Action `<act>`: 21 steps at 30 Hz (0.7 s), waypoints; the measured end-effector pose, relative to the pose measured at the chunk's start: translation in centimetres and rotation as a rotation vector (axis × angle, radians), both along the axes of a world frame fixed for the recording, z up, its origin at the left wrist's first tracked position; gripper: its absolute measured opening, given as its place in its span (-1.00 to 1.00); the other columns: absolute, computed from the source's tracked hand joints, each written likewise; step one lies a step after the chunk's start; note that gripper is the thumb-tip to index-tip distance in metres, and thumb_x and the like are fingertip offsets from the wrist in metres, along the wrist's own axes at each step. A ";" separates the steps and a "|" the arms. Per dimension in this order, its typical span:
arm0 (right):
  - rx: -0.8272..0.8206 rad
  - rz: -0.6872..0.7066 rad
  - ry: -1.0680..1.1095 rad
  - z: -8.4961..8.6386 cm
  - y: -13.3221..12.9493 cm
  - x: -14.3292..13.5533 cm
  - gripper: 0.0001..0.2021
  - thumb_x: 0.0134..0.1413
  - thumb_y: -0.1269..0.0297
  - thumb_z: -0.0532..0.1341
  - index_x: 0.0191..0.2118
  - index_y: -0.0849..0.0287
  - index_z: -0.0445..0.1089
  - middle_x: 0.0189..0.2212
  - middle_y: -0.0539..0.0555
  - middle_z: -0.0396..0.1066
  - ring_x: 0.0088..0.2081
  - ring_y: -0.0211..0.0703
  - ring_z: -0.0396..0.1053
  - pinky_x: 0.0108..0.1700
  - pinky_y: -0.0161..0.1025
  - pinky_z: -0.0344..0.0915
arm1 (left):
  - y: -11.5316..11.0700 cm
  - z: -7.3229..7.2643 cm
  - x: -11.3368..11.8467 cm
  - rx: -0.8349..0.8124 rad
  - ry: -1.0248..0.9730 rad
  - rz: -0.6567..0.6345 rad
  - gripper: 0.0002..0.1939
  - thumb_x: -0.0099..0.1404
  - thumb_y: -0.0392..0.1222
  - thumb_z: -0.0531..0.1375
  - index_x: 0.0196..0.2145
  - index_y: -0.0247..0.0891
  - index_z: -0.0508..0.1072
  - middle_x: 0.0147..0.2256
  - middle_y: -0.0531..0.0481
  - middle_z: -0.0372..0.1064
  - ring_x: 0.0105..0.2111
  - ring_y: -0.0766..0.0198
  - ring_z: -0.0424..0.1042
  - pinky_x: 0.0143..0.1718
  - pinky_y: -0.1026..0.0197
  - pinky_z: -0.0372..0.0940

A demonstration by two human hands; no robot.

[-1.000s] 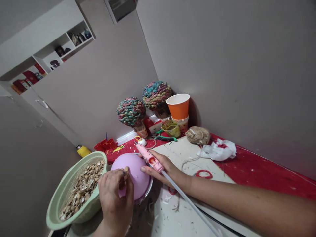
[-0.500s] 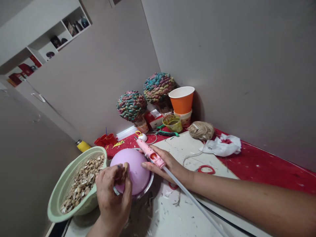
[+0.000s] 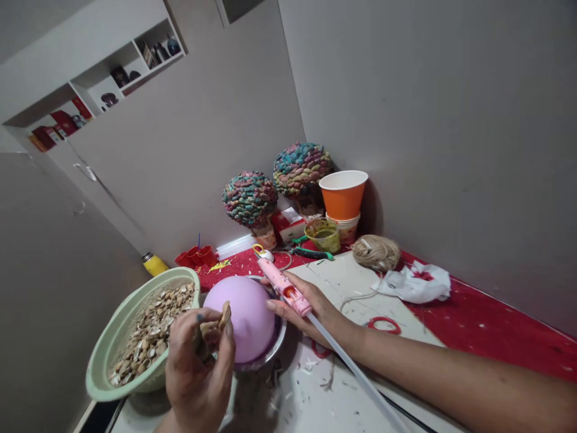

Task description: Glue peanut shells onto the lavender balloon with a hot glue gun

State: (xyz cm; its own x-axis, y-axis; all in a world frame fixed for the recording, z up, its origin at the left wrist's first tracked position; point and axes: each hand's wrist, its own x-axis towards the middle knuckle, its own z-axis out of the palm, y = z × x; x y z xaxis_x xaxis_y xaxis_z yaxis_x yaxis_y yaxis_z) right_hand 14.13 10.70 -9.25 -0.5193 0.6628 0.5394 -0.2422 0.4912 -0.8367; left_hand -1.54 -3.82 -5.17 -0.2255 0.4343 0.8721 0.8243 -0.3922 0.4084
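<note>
A pale brown shell piece (image 3: 225, 314) is pinched between the thumb and fingers of my left hand (image 3: 198, 355), in front of a purple balloon (image 3: 247, 319). The balloon rests in a metal bowl (image 3: 280, 343). My right hand (image 3: 315, 307) is wrapped round a pink glue gun (image 3: 283, 285), its tip pointing up and left, a long clear glue stick trailing from its back. My right thumb lies close to the balloon's right side. Left of the balloon, a green basket (image 3: 101, 361) holds many shell pieces (image 3: 153, 325).
Two colourful shell-covered balls (image 3: 250, 198) on cup bases stand at the back, beside an orange cup (image 3: 342, 195). Green-handled pliers (image 3: 311, 253), a twine ball (image 3: 376, 252), crumpled white tissue (image 3: 415, 282) and red scissors (image 3: 384, 325) lie to the right. Red cups (image 3: 205, 255) sit behind the basket.
The view has shifted slightly. My left hand has drawn a little away from the balloon, and the shell piece in its fingers shows more clearly. My right hand still holds the glue gun.
</note>
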 end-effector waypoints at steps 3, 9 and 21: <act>-0.043 -0.032 0.032 1.2 0.0 0.4 -0.65 0.13 0.04 0.27 -0.06 0.14 0.37 -0.20 0.12 0.47 -0.17 0.01 0.42 -0.09 -0.12 0.35 | -1.1 1.0 1.3 0.006 -0.233 -0.149 -0.54 0.16 -0.45 0.31 -0.05 -0.03 0.41 -0.23 0.08 0.44 -0.27 0.31 0.47 -0.21 0.25 0.43; -0.168 0.109 0.081 4.7 -3.0 2.0 -0.70 0.11 -0.02 0.28 -0.21 0.12 0.41 -0.32 0.04 0.42 -0.30 -0.12 0.39 -0.22 -0.21 0.33 | -2.7 2.3 3.2 -0.381 -0.937 -0.409 -0.75 0.09 -0.20 0.43 -0.28 -0.19 0.50 -0.33 0.05 0.48 -0.33 0.35 0.47 -0.27 0.36 0.39; -0.112 0.287 -0.064 5.8 -7.0 3.4 -0.69 0.12 -0.01 0.30 -0.37 0.16 0.35 -0.50 -0.06 0.28 -0.49 -0.26 0.23 -0.43 -0.32 0.21 | -3.6 2.3 4.8 -0.719 -1.410 -0.815 -0.77 0.06 -0.28 0.44 -0.37 -0.28 0.46 -0.43 0.05 0.43 -0.44 0.37 0.43 -0.32 0.29 0.35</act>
State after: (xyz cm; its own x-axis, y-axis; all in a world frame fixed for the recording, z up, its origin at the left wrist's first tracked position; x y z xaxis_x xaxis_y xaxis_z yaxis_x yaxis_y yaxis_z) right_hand 17.51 3.71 -3.46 -0.7241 0.5377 0.4319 -0.3028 0.3148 -0.8996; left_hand 3.22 -7.39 -2.87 -0.1166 0.9791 -0.1666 -0.5609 0.0735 0.8246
